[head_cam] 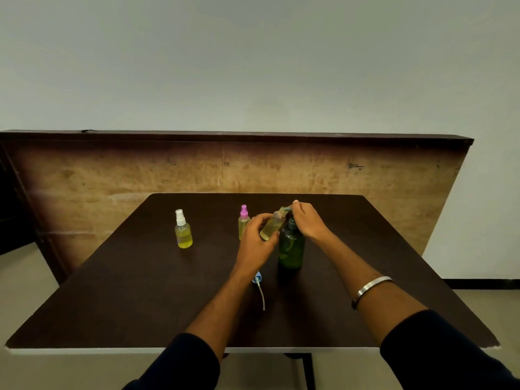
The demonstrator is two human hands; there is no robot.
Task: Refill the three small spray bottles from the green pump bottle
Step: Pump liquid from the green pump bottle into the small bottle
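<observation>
Dark brown laminate forms the table (126,291), which stands before a worn plywood panel (225,170) and a plain pale wall (253,66). Near the table's far centre stands the green pump bottle (291,250), upright, with its dark pump head just above the neck. The right hand (308,222) rests on top of that pump head, fingers curled down over it; whether the hand is actively pressing cannot be determined from this angle. The left hand (257,236) grips an uncapped spray bottle (272,225), its fingers and thumb wrapped round the lower body. This bottle is tilted, with its open neck raised toward the pump spout, and it holds pale yellow liquid in its lower part. The bottle's side lies just beside the green bottle's shoulder. On the table, nearer the person and partly hidden by the left wrist, lies a blue spray cap (257,277) with its white dip tube (261,295) trailing toward the near edge. Behind the left hand stands a pink-capped spray bottle (243,220), upright and partly hidden by the fingers. Well apart to the left stands a white-capped spray bottle (183,229), upright, with yellow liquid inside. A metal bangle (372,285) circles the right forearm, and dark sleeves cover both arms below it.
</observation>
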